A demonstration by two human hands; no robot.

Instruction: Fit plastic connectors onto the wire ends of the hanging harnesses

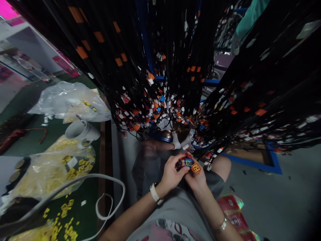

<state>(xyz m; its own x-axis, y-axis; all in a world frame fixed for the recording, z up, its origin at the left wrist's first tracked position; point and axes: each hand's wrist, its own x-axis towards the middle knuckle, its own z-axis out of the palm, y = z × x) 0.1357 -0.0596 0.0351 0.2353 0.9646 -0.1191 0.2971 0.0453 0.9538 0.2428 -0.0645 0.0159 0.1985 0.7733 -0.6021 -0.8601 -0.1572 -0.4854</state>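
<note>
My left hand (172, 171) is closed in a pinch on a small blue connector (188, 162) with yellow inserts, held over my lap. My right hand (197, 175) is closed around an orange connector (196, 168) with yellow inserts, right beside the blue one. Both connectors sit at the ends of black wires that run up into the hanging wire harnesses (175, 83). A white watch is on my left wrist and a bracelet on my right.
A green table (87, 207) at the left carries clear bags of yellow parts (55, 167), loose yellow pieces, a white mug (81, 132) and a white cable (110, 197). Dense black harness bundles hang ahead on a blue frame (250, 160). Grey floor lies to the right.
</note>
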